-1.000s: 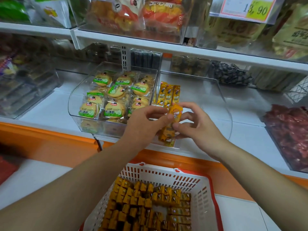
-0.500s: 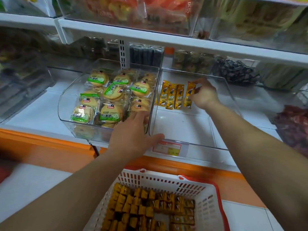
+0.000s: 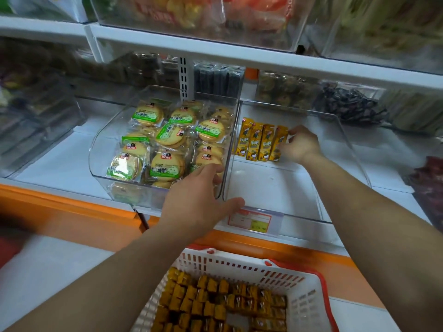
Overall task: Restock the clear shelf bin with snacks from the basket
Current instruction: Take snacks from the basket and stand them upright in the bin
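Note:
The clear shelf bin sits on the middle shelf, its white floor mostly bare. Several yellow snack packets stand side by side against its back left. My right hand reaches deep into the bin, fingertips pinching the rightmost yellow packet at the end of that row. My left hand grips the bin's front left corner, thumb on the front rim, fingers over the wall. Below, the white basket with a red rim holds many more yellow snack packets.
A neighbouring clear bin of round green-labelled cookies touches the left wall. A price tag hangs on the bin front. An orange ledge runs under the shelf. The upper shelf overhangs. Dark red packets lie at the right.
A second ago both hands held one yellow packet in front of the bin. My right hand has carried it to the row's right end; my left hand dropped onto the bin corner.

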`<action>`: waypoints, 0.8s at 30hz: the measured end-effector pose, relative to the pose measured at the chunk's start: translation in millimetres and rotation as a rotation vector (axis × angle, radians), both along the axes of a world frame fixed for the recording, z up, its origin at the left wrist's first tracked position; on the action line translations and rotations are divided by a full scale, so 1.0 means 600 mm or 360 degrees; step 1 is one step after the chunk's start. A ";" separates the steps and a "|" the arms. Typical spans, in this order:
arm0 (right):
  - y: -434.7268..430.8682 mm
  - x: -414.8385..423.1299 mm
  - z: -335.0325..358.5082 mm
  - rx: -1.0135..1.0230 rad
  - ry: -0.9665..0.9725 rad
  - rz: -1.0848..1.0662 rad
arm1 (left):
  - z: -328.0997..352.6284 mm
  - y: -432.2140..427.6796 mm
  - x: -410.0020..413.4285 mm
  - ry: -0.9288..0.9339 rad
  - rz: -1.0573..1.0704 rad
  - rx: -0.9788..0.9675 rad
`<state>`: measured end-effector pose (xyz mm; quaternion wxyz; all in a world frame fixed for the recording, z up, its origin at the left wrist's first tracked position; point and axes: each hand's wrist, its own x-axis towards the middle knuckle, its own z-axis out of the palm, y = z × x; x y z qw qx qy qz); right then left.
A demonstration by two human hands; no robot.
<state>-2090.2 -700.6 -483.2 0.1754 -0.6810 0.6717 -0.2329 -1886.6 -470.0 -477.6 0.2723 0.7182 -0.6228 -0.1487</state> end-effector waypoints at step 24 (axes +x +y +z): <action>0.437 -0.064 -0.258 0.0780 0.0148 0.0892 | -0.251 0.166 -0.039 -0.0392 -0.0391 0.1103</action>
